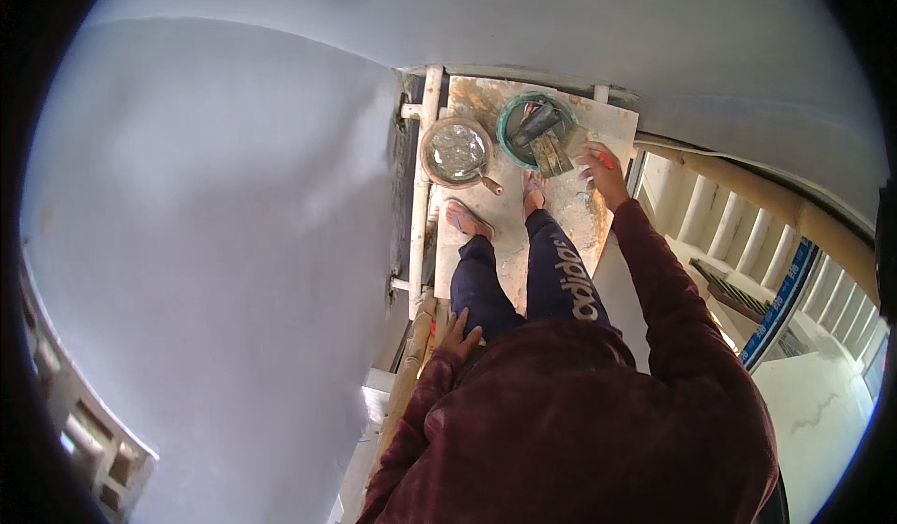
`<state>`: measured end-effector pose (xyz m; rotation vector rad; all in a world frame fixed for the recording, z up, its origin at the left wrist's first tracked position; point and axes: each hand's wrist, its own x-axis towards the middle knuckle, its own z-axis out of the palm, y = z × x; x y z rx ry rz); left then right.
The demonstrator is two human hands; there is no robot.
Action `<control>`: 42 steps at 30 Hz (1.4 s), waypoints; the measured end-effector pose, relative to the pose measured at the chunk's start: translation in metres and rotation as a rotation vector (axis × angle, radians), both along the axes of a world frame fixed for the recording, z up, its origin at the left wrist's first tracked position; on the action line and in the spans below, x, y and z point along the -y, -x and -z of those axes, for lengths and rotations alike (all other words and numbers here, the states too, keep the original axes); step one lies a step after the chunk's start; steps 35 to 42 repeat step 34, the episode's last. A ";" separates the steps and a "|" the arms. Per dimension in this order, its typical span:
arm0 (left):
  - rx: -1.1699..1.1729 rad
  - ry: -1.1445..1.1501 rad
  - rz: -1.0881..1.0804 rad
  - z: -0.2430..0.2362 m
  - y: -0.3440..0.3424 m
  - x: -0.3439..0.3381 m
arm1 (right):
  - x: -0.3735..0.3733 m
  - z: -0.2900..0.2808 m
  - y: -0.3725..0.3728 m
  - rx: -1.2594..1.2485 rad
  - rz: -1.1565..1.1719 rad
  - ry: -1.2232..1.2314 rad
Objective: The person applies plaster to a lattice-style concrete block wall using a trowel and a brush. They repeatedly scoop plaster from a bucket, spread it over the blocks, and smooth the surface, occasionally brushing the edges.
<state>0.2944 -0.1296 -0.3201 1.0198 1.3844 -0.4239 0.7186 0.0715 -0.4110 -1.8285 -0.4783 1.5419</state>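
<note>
My right hand (603, 174) reaches down beside a green-rimmed bucket (505, 124), fingers bent. A small red piece shows against it, perhaps part of a tool handle; what the fingers hold is mostly hidden. Inside the bucket are a dark, rounded object (536, 123) and flat, plaster-smeared blades (551, 153) by its near rim. My left hand (460, 339) lies on my left thigh, fingers stretched, holding nothing. To the left of the bucket stands a round brown basin (427, 155) of grey-white wet mix, a wooden-handled trowel (491, 185) leaning over its edge.
I stand in sandals on a stained board (598, 202) laid over pale poles (418, 216). A smooth grey-white wall (252, 197) rises on the left, another (710, 38) ahead. On the right are a bamboo pole (747, 183), white railings (729, 230) and a blue strip (780, 304).
</note>
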 end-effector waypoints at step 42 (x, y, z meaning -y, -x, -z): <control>-0.318 0.041 0.078 0.157 -0.045 -0.045 | -0.133 0.345 0.124 0.714 -0.419 0.305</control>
